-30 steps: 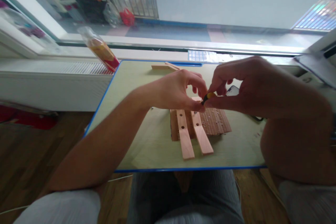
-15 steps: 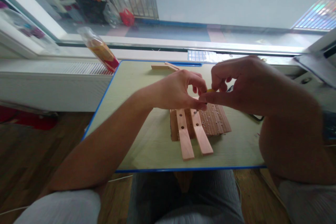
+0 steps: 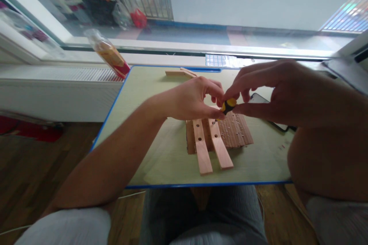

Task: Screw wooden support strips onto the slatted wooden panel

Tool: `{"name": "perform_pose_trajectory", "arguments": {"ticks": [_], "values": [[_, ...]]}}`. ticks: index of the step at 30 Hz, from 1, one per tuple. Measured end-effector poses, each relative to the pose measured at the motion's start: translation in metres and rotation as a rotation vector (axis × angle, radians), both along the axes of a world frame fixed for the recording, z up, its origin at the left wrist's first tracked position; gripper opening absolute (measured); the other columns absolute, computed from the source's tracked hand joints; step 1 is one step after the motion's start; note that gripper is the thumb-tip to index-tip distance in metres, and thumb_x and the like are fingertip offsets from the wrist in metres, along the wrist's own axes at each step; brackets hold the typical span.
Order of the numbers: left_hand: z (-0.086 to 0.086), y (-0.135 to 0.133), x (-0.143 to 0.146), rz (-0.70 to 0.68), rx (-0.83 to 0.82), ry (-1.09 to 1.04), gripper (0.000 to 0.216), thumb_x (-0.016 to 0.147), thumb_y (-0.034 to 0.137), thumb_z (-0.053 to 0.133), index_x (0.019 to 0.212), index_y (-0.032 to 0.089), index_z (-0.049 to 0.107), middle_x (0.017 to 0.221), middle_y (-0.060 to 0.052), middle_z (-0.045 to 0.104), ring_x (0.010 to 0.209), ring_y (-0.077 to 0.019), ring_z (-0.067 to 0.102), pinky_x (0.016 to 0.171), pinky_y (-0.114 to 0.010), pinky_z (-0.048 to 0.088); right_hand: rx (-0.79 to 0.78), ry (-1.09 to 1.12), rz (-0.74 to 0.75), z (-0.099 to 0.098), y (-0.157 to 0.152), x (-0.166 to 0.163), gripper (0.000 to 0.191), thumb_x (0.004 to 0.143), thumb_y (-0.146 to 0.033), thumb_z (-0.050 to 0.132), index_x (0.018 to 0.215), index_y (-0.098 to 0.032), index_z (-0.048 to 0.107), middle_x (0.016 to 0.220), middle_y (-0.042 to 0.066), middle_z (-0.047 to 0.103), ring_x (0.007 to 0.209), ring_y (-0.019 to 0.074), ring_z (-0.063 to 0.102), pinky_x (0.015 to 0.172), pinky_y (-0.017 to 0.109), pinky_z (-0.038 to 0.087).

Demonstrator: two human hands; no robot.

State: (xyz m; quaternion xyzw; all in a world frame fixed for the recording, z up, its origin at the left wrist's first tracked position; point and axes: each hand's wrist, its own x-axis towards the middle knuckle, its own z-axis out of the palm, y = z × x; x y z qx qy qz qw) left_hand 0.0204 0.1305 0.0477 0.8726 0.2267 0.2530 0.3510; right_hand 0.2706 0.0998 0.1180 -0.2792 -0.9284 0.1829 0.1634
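Observation:
A short screwdriver (image 3: 229,105) with a yellow and black handle slants down over the right of two wooden strips. My right hand (image 3: 267,90) pinches the handle's upper part between thumb and fingers. Around the lower end of the same tool, the thumb and forefinger of my left hand (image 3: 198,99) are closed. The screwdriver's tip meets the upper hole of the right wooden strip (image 3: 222,153), partly behind my left thumb. Beside it lies the left wooden strip (image 3: 203,157), with two dark holes. Both strips rest on a brown corrugated cardboard piece (image 3: 237,134) dotted with small holes or screws.
The board-like table (image 3: 166,160) has a blue edge. More wood strips (image 3: 175,73) lie at its far side. A phone (image 3: 258,98) lies partly under my right hand. A bottle (image 3: 110,55) leans by the window at left.
My right hand has shifted its fingers on the screwdriver and moved slightly right, exposing more of the handle. My left hand and the wooden strips have hardly moved.

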Motion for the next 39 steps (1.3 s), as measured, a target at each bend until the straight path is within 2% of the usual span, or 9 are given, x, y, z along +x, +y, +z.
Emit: {"name": "perform_pose_trajectory", "arguments": {"ticks": [5, 9, 13, 21, 24, 28, 39], "values": [[0.001, -0.001, -0.001, 0.003, 0.025, 0.024, 0.005, 0.085, 0.027, 0.087, 0.086, 0.023, 0.085, 0.098, -0.005, 0.081, 0.098, -0.0221, 0.072, 0.097, -0.037, 0.056, 0.031, -0.011, -0.023, -0.001, 0.002, -0.002, 0.012, 0.094, -0.033, 0.077, 0.102, -0.025, 0.081, 0.096, 0.003, 0.082, 0.081, 0.0215, 0.072, 0.076, 0.037, 0.051], [0.0, 0.0, -0.002, 0.017, 0.027, 0.045, 0.011, 0.084, 0.026, 0.089, 0.093, 0.023, 0.087, 0.106, -0.006, 0.081, 0.1, -0.0221, 0.071, 0.096, -0.037, 0.055, 0.053, -0.016, -0.067, -0.003, 0.001, -0.003, 0.013, 0.093, -0.039, 0.079, 0.095, -0.026, 0.081, 0.089, 0.002, 0.079, 0.078, 0.0216, 0.07, 0.072, 0.037, 0.047], [-0.002, 0.001, -0.002, 0.042, 0.031, 0.032, 0.016, 0.082, 0.03, 0.092, 0.094, 0.022, 0.087, 0.103, -0.006, 0.081, 0.096, -0.0212, 0.071, 0.092, -0.036, 0.054, 0.07, -0.023, -0.106, -0.005, -0.001, -0.005, 0.014, 0.092, -0.04, 0.081, 0.09, -0.026, 0.078, 0.084, 0.001, 0.077, 0.073, 0.0197, 0.066, 0.068, 0.035, 0.044], [0.0, 0.0, -0.003, 0.048, 0.04, 0.013, 0.013, 0.08, 0.028, 0.092, 0.09, 0.023, 0.086, 0.102, -0.006, 0.081, 0.094, -0.021, 0.071, 0.087, -0.035, 0.055, 0.089, -0.015, -0.12, -0.008, -0.003, -0.011, 0.022, 0.09, -0.038, 0.082, 0.078, -0.025, 0.068, 0.074, -0.001, 0.069, 0.064, 0.0167, 0.057, 0.063, 0.035, 0.034], [0.0, 0.0, -0.002, 0.042, 0.039, 0.012, 0.016, 0.08, 0.033, 0.093, 0.088, 0.022, 0.084, 0.101, -0.006, 0.081, 0.094, -0.0209, 0.07, 0.089, -0.035, 0.054, 0.083, -0.017, -0.13, -0.009, -0.002, -0.012, 0.023, 0.087, -0.036, 0.085, 0.078, -0.025, 0.066, 0.072, -0.001, 0.066, 0.064, 0.0166, 0.055, 0.064, 0.036, 0.032], [-0.001, 0.0, -0.001, 0.041, 0.041, 0.012, 0.018, 0.082, 0.035, 0.093, 0.087, 0.021, 0.084, 0.098, -0.005, 0.079, 0.093, -0.0201, 0.07, 0.09, -0.035, 0.053, 0.107, -0.019, -0.149, -0.009, -0.001, -0.012, 0.028, 0.09, -0.039, 0.082, 0.074, -0.025, 0.063, 0.068, -0.002, 0.061, 0.061, 0.0153, 0.049, 0.062, 0.036, 0.03], [-0.001, -0.002, 0.004, 0.047, 0.038, 0.011, 0.013, 0.083, 0.031, 0.09, 0.082, 0.021, 0.082, 0.097, -0.005, 0.079, 0.092, -0.0194, 0.069, 0.091, -0.035, 0.053, 0.16, -0.031, -0.171, -0.011, 0.001, -0.013, 0.036, 0.09, -0.047, 0.08, 0.07, -0.024, 0.061, 0.063, -0.004, 0.054, 0.057, 0.0124, 0.042, 0.056, 0.034, 0.026]]}}
